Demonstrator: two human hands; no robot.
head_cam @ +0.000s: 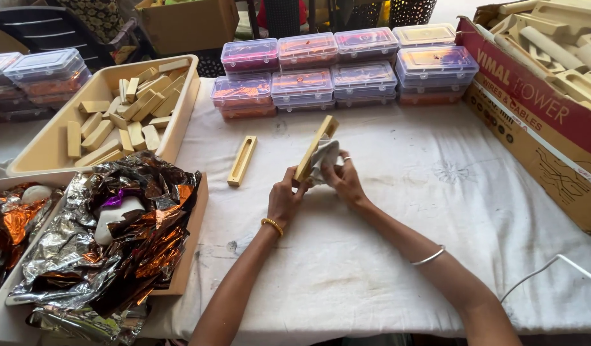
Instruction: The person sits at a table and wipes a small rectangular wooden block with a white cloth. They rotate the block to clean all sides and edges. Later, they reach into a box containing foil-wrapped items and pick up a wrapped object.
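My left hand (284,197) grips the lower end of a long pale wooden piece (316,147), which tilts up and away over the white tablecloth (404,211). A crumpled white cloth (323,160) is pressed against that piece's side by my right hand (344,179). A gold bangle sits on my left wrist and a silver one on my right forearm. Another wooden piece (242,160) with a long slot lies flat on the cloth to the left of my hands.
A cream tray (42,154) with several wooden blocks stands at the left. Crumpled metallic foil (110,237) fills a tray at the near left. Stacked clear plastic boxes (340,67) line the back. A cardboard box (532,115) of wooden parts sits at the right. A white cable (545,269) lies near right.
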